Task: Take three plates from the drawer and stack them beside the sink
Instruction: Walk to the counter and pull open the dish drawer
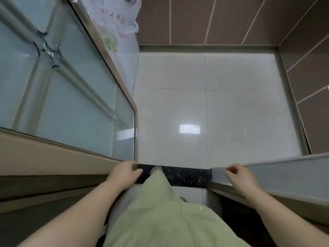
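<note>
- looking straight down, the view shows no plates, no drawer and no sink, so where the task's things lie cannot be told.
- left hand rests at the corner of a frosted glass door panel with a pale metal frame, fingers curled loosely and thumb pointing toward the black threshold; it grips nothing that can be seen.
- right hand lies against the edge of a grey metal-framed sliding panel, fingers half curled over the frame edge; whether it truly clasps the frame is unclear because of blur.
- between the hands runs a black marble threshold strip with pale veins.
- a light green garment hangs down from the person in the middle, with a foot tip on the threshold.
- beyond the threshold is a glossy pale tiled floor with a bright rectangular reflection.
- brown wall tiles with white joints close the far and right sides.
- a translucent plastic bag with red print hangs near the far end of the glass door.
</note>
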